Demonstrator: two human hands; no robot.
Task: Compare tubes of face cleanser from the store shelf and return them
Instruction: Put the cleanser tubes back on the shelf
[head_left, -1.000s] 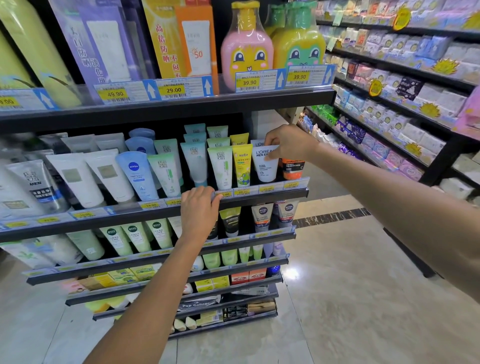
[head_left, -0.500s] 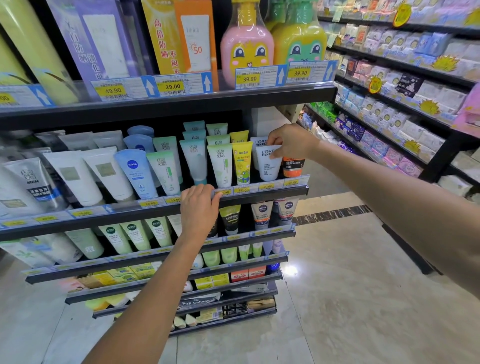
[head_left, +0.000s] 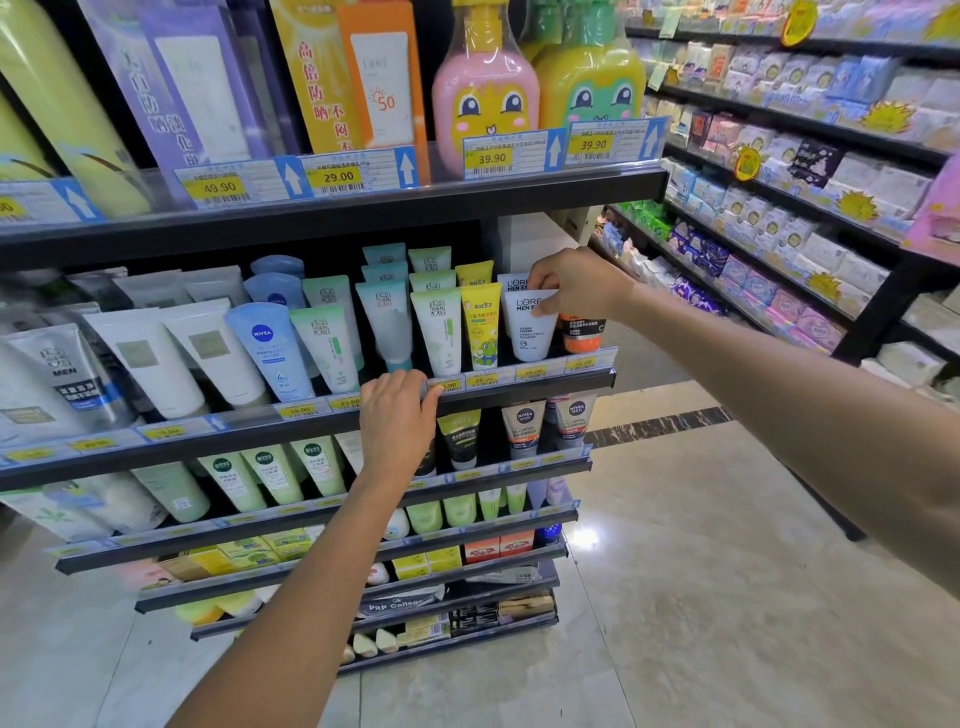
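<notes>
Our right hand (head_left: 576, 283) pinches the top of the white L'Oréal Men tube (head_left: 531, 332), standing in the shelf (head_left: 519, 392) row beside the orange tube (head_left: 583, 335); our left hand (head_left: 397, 415) rests, fingers loosely curled, on the shelf edge; we judge it mid-pick or mid-return; next needs a clean lift or release.

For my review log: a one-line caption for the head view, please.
Right hand pinches the top of a white L'Oreal Men tube on the shelf while left hand rests on the shelf rail.
</notes>
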